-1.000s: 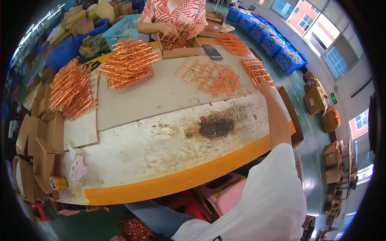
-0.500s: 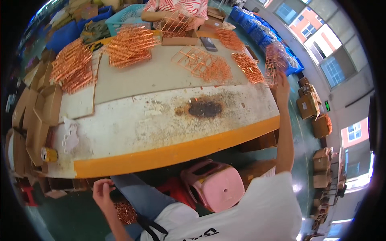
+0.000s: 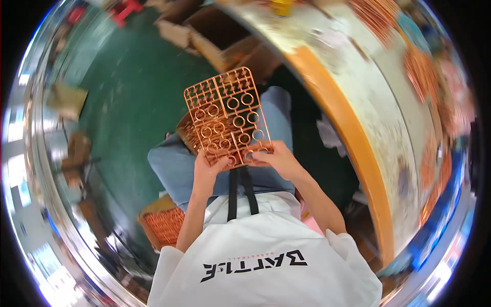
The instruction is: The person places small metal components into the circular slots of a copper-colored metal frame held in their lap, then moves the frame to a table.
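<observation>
A flat, copper-coloured sprue frame (image 3: pixel 219 97), its lattice filled with rings and small parts, tilts up above my lap. My left hand (image 3: pixel 208 168) pinches its near edge at the left corner. At the same edge, my right hand (image 3: pixel 280 159) grips the other corner, thumb laid over the bars. Behind the lattice, partly hidden by it, a cardboard box (image 3: pixel 185 134) of copper-coloured pieces sits by my knees. How far the frame is from that box I cannot tell.
The worktable's orange edge (image 3: pixel 353 128) curves along my right. Stacked copper-coloured frames (image 3: pixel 376 18) lie on it, with a yellow can (image 3: pixel 281 7) at its far end. Cardboard boxes (image 3: pixel 204 48) stand ahead. Another box of orange pieces (image 3: pixel 166 225) is at lower left.
My view has swung left from the table down to my lap. My right hand has come from the frames at the table's right side to my lap. My left hand, empty before, now holds a frame.
</observation>
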Available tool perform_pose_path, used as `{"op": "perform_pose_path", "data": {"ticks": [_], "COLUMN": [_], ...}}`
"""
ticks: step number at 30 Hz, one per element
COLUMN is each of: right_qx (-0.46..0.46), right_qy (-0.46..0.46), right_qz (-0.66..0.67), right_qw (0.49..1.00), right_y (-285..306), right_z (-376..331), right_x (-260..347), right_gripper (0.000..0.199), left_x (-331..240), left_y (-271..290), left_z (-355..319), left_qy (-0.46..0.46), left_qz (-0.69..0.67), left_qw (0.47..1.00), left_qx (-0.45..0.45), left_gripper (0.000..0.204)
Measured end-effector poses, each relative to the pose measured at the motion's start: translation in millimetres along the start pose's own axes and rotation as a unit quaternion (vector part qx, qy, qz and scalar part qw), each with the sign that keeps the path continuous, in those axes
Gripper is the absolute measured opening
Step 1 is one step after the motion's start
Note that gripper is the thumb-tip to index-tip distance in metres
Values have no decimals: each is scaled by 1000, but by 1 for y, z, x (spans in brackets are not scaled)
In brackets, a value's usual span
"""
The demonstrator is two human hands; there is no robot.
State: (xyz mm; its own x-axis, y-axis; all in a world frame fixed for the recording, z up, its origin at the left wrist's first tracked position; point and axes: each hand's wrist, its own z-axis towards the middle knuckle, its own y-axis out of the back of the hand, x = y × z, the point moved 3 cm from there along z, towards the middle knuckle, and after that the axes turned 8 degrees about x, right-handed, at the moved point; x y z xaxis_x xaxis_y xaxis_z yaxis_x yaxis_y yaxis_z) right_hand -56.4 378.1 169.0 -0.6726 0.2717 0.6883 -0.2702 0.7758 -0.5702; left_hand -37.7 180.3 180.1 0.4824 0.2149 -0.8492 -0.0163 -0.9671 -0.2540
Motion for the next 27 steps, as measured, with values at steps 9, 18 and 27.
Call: {"op": "perform_pose_path", "data": {"ticks": [9, 18, 27], "right_qx": [56, 110, 65], "right_qy": [23, -118, -137], "right_qz": [-59, 28, -109], "right_qw": [996, 986, 982], "right_y": [-68, -39, -18], "right_z": [199, 256, 267], "right_x": [-78, -103, -119], "right_gripper": [16, 25, 19], "left_x": [62, 95, 116], "left_y": [194, 205, 216], "left_z": [42, 76, 98], "left_qy": [-95, -53, -9], "left_qz": [158, 10, -62], "left_qw": [949, 983, 977], "left_qx": [-255, -175, -204], "left_gripper": [25, 48, 15]}}
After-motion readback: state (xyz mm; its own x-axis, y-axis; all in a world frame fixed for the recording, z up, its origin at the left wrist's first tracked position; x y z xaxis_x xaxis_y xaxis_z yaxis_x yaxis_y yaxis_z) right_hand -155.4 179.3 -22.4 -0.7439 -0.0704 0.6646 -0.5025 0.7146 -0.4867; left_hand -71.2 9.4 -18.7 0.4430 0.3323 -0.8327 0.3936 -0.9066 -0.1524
